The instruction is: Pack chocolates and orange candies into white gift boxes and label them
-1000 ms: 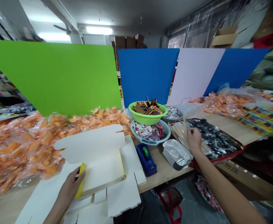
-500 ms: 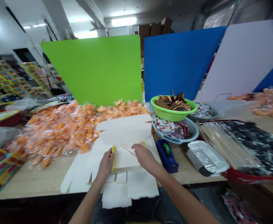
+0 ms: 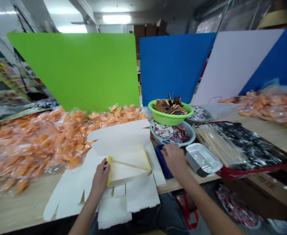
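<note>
Head view: in a cluttered warehouse (image 3: 116, 9), a pale wooden table (image 3: 16, 209) bears a white cardboard box blank (image 3: 141, 192). The left hand (image 3: 99, 180) grips its smooth yellow edge (image 3: 109, 171); the right hand (image 3: 175, 160) closes over a blue plastic tape dispenser (image 3: 161, 163) just right of the blank.

I see my own body | left hand (image 3: 99, 179): bare, nothing worn | right hand (image 3: 175, 160): bare too | left forearm (image 3: 83, 217), right forearm (image 3: 202, 209): sleeveless to frame edge | dark denim trousers (image 3: 168, 215) below

Right hand (image 3: 175, 160) moved off the white cardboard box blank (image 3: 120, 138); now closed over the blue tape dispenser (image 3: 160, 163). Dispenser mostly hidden beneath the palm.
</note>
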The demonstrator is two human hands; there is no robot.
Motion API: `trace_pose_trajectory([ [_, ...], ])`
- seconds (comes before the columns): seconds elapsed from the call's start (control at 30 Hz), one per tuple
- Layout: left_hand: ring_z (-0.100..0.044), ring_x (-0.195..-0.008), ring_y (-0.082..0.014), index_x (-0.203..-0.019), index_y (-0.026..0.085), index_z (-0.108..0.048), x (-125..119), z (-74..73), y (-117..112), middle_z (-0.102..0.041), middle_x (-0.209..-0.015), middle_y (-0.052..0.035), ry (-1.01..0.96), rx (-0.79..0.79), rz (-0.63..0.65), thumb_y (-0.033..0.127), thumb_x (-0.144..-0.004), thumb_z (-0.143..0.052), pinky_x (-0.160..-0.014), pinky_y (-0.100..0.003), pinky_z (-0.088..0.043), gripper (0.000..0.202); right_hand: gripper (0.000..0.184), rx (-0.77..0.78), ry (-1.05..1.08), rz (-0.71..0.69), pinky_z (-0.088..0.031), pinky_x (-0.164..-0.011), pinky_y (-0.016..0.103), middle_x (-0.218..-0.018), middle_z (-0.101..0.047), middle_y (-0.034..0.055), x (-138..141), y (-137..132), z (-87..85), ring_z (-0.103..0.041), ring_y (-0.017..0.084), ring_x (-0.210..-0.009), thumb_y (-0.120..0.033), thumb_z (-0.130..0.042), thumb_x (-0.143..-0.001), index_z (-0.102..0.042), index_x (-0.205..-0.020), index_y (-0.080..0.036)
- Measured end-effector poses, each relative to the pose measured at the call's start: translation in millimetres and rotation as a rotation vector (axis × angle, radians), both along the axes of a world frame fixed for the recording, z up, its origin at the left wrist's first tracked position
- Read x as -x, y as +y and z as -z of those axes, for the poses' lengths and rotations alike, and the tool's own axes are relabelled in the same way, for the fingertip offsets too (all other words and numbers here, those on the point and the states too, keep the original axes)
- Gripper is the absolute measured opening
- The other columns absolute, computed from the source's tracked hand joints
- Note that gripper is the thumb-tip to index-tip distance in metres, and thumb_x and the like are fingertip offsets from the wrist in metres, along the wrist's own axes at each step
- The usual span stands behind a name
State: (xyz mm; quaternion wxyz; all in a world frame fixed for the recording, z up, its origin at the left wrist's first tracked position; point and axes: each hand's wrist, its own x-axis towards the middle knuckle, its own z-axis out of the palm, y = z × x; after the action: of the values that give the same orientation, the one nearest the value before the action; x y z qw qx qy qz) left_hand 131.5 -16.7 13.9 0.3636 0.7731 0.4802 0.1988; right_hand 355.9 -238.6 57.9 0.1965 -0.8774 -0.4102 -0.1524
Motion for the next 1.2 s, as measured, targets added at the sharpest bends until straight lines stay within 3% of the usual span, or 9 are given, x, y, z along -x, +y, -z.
trace_pose_trajectory([
  [0.13,-0.040,-0.126,-0.0291,-0.137,0.011,-0.035,0,-10.3,-14,-0.031,-0.141,-0.0180,-0.080,-0.339,-0.078,0.049,-0.083,-0.041,-0.094,-0.042,-0.046,0.066,0.014,0.227,0.086,0.338,-0.034,-0.065,0.034,-0.093,-0.062,0.0150,-55,-71,12.2,-0.056,0.029,-0.089,-0.025,-0.053,-0.085,-0.059,-0.088,-0.013],
  [0.23,-0.025,-0.135,-0.0272,-0.133,0.016,-0.040,-12,-30.0,-40,-0.028,-0.144,-0.0141,-0.132,-0.547,-0.030,0.046,-0.085,-0.043,-0.099,-0.040,-0.043,0.057,0.016,0.240,0.286,0.346,-0.032,-0.060,0.031,-0.084,-0.065,0.0120,-76,-94,24.3,-0.060,0.026,-0.082,-0.028,-0.053,-0.085,-0.060,-0.080,-0.015],
  [0.3,-0.031,-0.132,-0.0257,-0.128,0.019,-0.045,-26,-41.7,-59,-0.032,-0.141,-0.0121,-0.186,-0.539,0.063,0.044,-0.085,-0.044,-0.097,-0.038,-0.044,0.050,0.018,0.204,0.360,0.319,-0.031,-0.058,0.029,-0.075,-0.066,0.0080,-82,-98,29.7,-0.061,0.022,-0.075,-0.029,-0.051,-0.085,-0.060,-0.074,-0.018],
  [0.4,-0.047,-0.118,-0.0236,-0.116,0.021,-0.054,-54,-50.0,-84,-0.040,-0.136,-0.0101,-0.279,-0.350,0.247,0.043,-0.083,-0.048,-0.089,-0.035,-0.049,0.040,0.021,0.163,0.370,0.302,-0.031,-0.057,0.028,-0.073,-0.066,0.0062,-87,-99,34.1,-0.061,0.020,-0.071,-0.029,-0.048,-0.086,-0.059,-0.073,-0.018],
  [0.57,-0.056,-0.104,-0.0214,-0.100,0.020,-0.062,-107,-45.9,-126,-0.059,-0.115,-0.0086,-0.363,0.228,0.519,0.040,-0.081,-0.053,-0.087,-0.033,-0.048,0.030,0.023,0.117,0.377,0.245,-0.032,-0.058,0.027,-0.071,-0.065,0.0037,-91,-102,37.9,-0.058,0.017,-0.068,-0.028,-0.044,-0.087,-0.057,-0.071,-0.018],
  [0.77,-0.059,-0.101,-0.0222,-0.111,0.016,-0.060,-167,-38.3,-185,-0.061,-0.115,-0.0125,-0.481,0.933,0.603,0.042,-0.074,-0.065,-0.084,-0.032,-0.048,0.045,0.019,0.047,0.043,0.230,-0.030,-0.064,0.031,-0.074,-0.062,0.0063,-84,-107,21.3,-0.057,0.021,-0.073,-0.024,-0.044,-0.086,-0.055,-0.071,-0.018],
  [0.9,-0.059,-0.103,-0.0227,-0.123,0.016,-0.053,-197,-43.8,-208,-0.054,-0.125,-0.0158,-0.584,1.107,0.569,0.044,-0.076,-0.066,-0.084,-0.033,-0.048,0.056,0.018,-0.064,-0.130,0.179,-0.029,-0.068,0.033,-0.071,-0.059,0.0061,-76,-113,0.2,-0.055,0.022,-0.075,-0.023,-0.044,-0.087,-0.054,-0.071,-0.018],
  [1.03,-0.056,-0.109,-0.0229,-0.132,0.028,-0.038,-212,-49.3,-214,-0.051,-0.129,-0.0104,-0.705,1.220,0.548,0.049,-0.076,-0.064,-0.078,-0.034,-0.051,0.065,0.016,-0.210,0.047,-0.086,-0.031,-0.067,0.031,-0.071,-0.057,0.0025,-65,-109,-14.4,-0.053,0.018,-0.072,-0.023,-0.047,-0.087,-0.050,-0.072,-0.019],
  [1.2,-0.064,-0.079,-0.0199,-0.113,0.018,-0.052,-218,-48.8,-207,-0.065,-0.095,-0.0088,-0.639,1.285,0.349,0.044,-0.075,-0.063,-0.069,-0.033,-0.052,0.047,0.014,-0.187,0.383,-0.410,-0.035,-0.065,0.027,-0.074,-0.056,0.0008,-61,-88,-23.6,-0.050,0.015,-0.071,-0.022,-0.049,-0.085,-0.049,-0.071,-0.019],
])
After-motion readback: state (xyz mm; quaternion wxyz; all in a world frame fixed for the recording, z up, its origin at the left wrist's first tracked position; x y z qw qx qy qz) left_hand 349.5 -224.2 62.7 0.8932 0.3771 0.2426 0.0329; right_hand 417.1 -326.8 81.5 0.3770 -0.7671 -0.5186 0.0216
